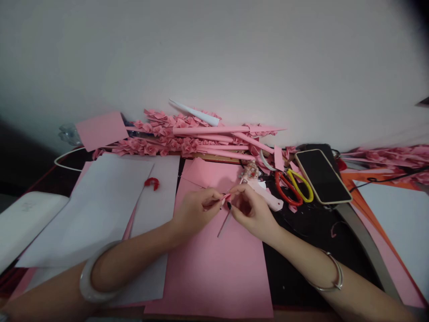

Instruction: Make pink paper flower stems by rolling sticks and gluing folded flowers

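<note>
My left hand [194,212] and my right hand [253,212] meet over a sheet of pink paper [217,277]. Both pinch a small folded piece of pink paper [227,197] between thumb and fingertips. A thin grey stick [224,226] slants down from beneath this piece; whether a hand grips it I cannot tell. Just beyond my right hand lie a pale pink utility knife [273,201] and scissors [288,188] with red and yellow handles.
Pink paper flower stems [187,134] are heaped along the wall. White sheets [97,210] with a red curled piece [152,183] lie to the left, beside a white box-shaped device [31,223]. On the right are a phone [323,176] and stacked paper sheets [398,223].
</note>
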Demonstrator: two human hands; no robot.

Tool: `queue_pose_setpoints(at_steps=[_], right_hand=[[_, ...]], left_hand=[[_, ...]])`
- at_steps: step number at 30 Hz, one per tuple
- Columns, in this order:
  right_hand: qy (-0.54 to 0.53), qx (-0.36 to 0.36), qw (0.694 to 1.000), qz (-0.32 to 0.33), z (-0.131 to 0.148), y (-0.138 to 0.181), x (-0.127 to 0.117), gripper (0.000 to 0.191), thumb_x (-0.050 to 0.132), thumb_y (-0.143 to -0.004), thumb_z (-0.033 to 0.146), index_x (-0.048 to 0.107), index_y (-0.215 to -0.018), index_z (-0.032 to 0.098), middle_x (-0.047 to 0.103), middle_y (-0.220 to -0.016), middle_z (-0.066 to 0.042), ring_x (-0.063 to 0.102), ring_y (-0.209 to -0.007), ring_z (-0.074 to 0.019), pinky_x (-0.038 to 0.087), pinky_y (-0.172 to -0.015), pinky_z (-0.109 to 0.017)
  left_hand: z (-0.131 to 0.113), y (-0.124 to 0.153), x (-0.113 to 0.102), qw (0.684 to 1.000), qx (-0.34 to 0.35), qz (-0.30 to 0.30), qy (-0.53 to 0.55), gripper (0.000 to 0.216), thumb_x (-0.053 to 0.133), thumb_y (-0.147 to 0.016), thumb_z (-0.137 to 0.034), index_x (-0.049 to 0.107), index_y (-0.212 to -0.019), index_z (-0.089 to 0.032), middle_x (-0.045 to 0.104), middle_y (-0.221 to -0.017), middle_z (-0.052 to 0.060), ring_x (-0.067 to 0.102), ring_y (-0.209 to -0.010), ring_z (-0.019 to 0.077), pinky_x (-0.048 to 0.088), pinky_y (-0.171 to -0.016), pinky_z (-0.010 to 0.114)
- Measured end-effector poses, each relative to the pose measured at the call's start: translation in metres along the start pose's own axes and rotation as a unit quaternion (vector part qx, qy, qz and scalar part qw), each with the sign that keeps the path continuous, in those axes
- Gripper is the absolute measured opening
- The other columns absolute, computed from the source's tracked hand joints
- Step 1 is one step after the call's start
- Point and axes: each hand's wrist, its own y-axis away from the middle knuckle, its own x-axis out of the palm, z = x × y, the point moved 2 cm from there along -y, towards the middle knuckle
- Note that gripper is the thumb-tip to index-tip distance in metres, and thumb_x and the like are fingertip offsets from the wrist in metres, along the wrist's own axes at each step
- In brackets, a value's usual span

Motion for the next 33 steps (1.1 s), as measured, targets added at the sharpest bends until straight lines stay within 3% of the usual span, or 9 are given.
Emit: queue_pose_setpoints(at_steps=[19,27,33], right_hand=[[0.02,0.004,1.0,0.008,0.001,0.0002,-0.0021,0.026,0.048,-0.076,0.007,0.049,-0.1,0.018,0.049,-0.068,0.003,0.044,-0.054,-0.01,0.036,-0.049,-0.022],[0.024,-0.012,1.0,0.009,0.0017,-0.0007,-0.0035,0.031,0.044,-0.076,0.003,0.051,-0.102,0.018,0.051,-0.07,0.002,0.045,-0.057,-0.011,0.036,-0.053,-0.023],[0.007,-0.001,1.0,-0.004,-0.0002,0.0009,-0.0043,0.024,0.043,-0.081,0.008,0.051,-0.101,0.018,0.054,-0.08,-0.001,0.05,-0.066,-0.0142,0.04,-0.06,-0.027]], left_hand=[[0.004,0.0021,0.0011,0.999,0.031,0.003,-0.033,0.01,0.053,-0.082,-0.018,0.063,-0.084,-0.017,0.067,-0.074,0.001,0.06,-0.066,0.0104,0.046,-0.062,0.019],[0.0012,0.0014,0.0013,1.0,0.013,0.007,-0.006,0.01,0.053,-0.083,-0.021,0.063,-0.086,-0.017,0.069,-0.08,0.002,0.063,-0.071,0.012,0.048,-0.066,0.021],[-0.0011,0.0006,0.0018,0.999,-0.017,0.012,0.038,0.007,0.056,-0.081,-0.022,0.057,-0.078,-0.016,0.068,-0.074,0.002,0.064,-0.069,0.0129,0.049,-0.064,0.023]])
